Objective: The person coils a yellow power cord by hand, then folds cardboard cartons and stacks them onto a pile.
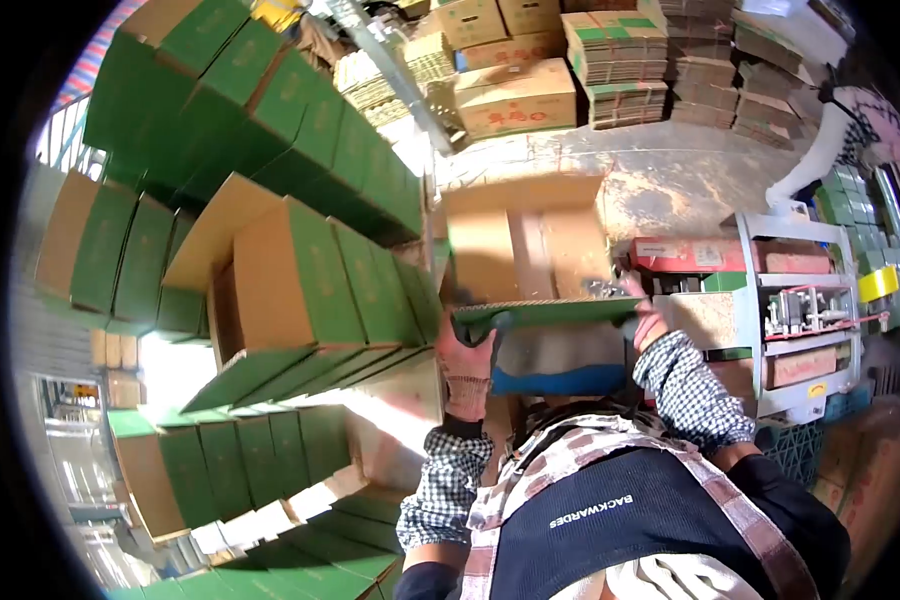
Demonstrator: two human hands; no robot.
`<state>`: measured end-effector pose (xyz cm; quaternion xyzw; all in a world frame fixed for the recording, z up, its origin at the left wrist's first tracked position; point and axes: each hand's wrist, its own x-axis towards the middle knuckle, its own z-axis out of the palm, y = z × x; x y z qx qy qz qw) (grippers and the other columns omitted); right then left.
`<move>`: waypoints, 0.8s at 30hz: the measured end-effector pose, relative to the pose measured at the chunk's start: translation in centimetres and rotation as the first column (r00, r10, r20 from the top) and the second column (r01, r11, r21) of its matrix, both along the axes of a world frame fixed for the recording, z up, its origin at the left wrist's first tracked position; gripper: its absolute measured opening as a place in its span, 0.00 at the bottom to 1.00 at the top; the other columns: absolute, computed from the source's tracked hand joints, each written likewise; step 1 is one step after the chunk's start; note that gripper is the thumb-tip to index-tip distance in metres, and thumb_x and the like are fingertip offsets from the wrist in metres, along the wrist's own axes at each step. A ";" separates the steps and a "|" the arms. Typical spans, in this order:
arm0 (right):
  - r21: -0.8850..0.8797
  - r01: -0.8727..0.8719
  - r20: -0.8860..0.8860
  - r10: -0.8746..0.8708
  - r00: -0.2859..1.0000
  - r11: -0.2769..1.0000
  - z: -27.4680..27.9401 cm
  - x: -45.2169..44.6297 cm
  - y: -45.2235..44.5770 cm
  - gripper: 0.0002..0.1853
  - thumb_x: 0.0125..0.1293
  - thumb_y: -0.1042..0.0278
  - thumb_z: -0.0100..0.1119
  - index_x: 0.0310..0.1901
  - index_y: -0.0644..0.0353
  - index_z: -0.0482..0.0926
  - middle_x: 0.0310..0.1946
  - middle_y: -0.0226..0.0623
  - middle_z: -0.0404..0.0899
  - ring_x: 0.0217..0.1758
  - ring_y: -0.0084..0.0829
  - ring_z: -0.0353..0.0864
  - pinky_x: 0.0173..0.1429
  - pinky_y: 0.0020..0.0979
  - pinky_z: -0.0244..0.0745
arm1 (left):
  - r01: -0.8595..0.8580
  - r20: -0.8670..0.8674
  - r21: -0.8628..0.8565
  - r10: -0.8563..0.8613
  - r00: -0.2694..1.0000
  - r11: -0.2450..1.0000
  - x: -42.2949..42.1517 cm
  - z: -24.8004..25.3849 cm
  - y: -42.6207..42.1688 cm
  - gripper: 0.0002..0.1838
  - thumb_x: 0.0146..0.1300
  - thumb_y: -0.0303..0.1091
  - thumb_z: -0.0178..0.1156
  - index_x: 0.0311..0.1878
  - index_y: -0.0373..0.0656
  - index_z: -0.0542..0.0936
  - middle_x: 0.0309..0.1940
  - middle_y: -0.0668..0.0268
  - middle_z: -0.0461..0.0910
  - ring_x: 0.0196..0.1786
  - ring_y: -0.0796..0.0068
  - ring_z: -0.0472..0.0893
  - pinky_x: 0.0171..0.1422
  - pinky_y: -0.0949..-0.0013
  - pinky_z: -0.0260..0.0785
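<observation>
Nearest, sleeves in black-and-white checked cloth (692,388) cover the forearms. The left hand in a pink-and-dark glove (467,362) has its grip pinching the near rim of an open brown cardboard box with a green outer side (560,258) at its left end; the right hand, gloved alike (646,318), has its grip closed on the right end. The box stands upright, directly before the torso. Beside it rise green-and-brown cartons (322,275) on the left and a grey metal frame (808,318) on the right; farther off stand bundled flattened cardboard stacks (625,105).
</observation>
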<state>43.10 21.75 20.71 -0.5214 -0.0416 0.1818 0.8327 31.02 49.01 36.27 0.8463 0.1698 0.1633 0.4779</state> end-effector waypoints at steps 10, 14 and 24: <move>-0.751 0.517 0.641 0.263 0.721 0.411 9.3 0.8 6.8 0.33 0.52 0.62 0.65 0.61 0.59 0.69 0.62 0.47 0.67 0.68 0.44 0.62 0.71 0.42 0.56 | 0.023 -0.381 -0.151 -0.080 0.921 0.988 -2.1 -24.6 3.7 0.39 0.52 0.32 0.67 0.66 0.36 0.60 0.61 0.44 0.67 0.58 0.50 0.73 0.61 0.56 0.67; -0.972 0.179 0.230 0.489 0.842 0.149 1.3 -9.1 0.9 0.32 0.56 0.57 0.61 0.61 0.60 0.67 0.64 0.48 0.62 0.71 0.50 0.55 0.74 0.45 0.49 | 0.015 -0.286 -0.334 -0.117 0.951 0.942 -1.6 -29.2 -2.2 0.43 0.49 0.30 0.67 0.68 0.36 0.58 0.63 0.46 0.65 0.64 0.53 0.68 0.68 0.58 0.61; -0.235 0.365 0.158 -0.335 0.929 0.901 6.7 -5.7 5.9 0.30 0.64 0.71 0.60 0.67 0.60 0.61 0.57 0.38 0.72 0.58 0.29 0.72 0.63 0.30 0.68 | -0.317 0.517 0.598 -0.051 0.855 0.736 1.2 10.4 -3.2 0.15 0.59 0.32 0.56 0.48 0.36 0.78 0.48 0.52 0.78 0.54 0.53 0.75 0.62 0.54 0.66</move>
